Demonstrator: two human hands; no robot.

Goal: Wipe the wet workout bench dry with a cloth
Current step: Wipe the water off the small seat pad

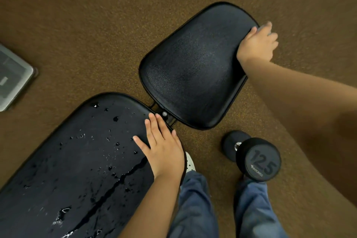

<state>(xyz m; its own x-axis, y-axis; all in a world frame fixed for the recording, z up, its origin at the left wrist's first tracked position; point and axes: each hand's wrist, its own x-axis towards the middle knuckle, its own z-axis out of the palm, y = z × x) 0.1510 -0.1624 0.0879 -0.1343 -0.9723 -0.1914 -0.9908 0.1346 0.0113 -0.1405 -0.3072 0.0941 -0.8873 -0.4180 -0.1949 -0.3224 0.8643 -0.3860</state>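
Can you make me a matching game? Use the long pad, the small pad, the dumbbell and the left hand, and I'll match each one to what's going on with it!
Things:
1. long pad
2. small pad
3. dumbbell
4. left hand

What's going on:
A. lies on the brown carpet
B. lies flat, fingers straight
C. dotted with water drops
D. right hand holds a grey cloth at its far edge

Pairs: 1-C, 2-D, 3-A, 4-B
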